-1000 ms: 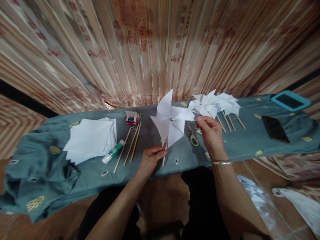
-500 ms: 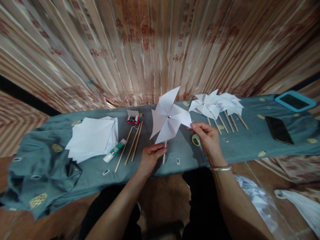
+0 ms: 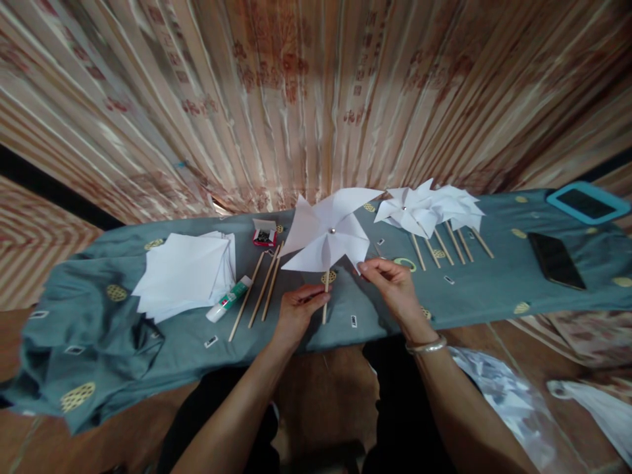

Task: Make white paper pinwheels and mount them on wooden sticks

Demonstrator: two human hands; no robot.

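Note:
A white paper pinwheel [image 3: 330,236] on a thin wooden stick stands upright over the middle of the table, a silvery pin at its centre. Wrapped round its stick is my left hand [image 3: 301,311], below the blades. My right hand [image 3: 390,284] pinches the tip of the lower right blade between thumb and fingers. Just beyond that hand lie yellow-green scissors [image 3: 405,264], partly hidden. To the right, several other pinwheels [image 3: 419,209] lie overlapping with their sticks toward me. Loose wooden sticks [image 3: 257,289] lie left of my left hand.
On the left are a stack of white paper sheets [image 3: 180,270], a glue stick [image 3: 228,299] and a small red box of pins [image 3: 264,234]. A black phone [image 3: 555,260] and a blue-framed device [image 3: 587,202] lie at the right. A plastic bag of paper scraps [image 3: 508,395] rests on the floor.
The pinwheel's blades have turned clockwise. My right hand, pinching a blade tip, has moved down and left. My left hand stays on the stick.

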